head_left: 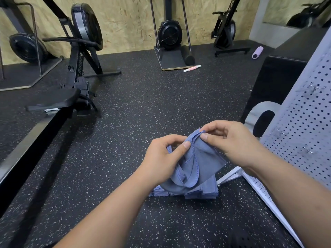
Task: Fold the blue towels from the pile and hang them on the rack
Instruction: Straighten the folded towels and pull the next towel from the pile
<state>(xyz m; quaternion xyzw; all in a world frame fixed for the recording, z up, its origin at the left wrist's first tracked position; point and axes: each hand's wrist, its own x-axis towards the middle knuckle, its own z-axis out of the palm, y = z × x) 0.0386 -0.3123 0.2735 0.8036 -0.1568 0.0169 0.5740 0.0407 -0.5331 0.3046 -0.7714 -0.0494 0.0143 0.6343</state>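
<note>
I hold one blue towel (198,163) up in front of me above the floor. My left hand (163,156) pinches its hemmed edge between thumb and fingers on the left side. My right hand (231,140) pinches the top corner of the same towel. The cloth hangs crumpled between the two hands. Under it, a low pile of blue towels (202,193) lies on the speckled black floor, partly hidden by the held towel. The white perforated rack (302,122) with metal hooks stands at the right.
A rowing machine (59,97) stretches along the left. More black exercise machines (169,34) stand by the plywood wall. A pink-and-white roller stick (192,68) and a purple roller (257,52) lie on the floor. A black box (279,74) sits behind the rack.
</note>
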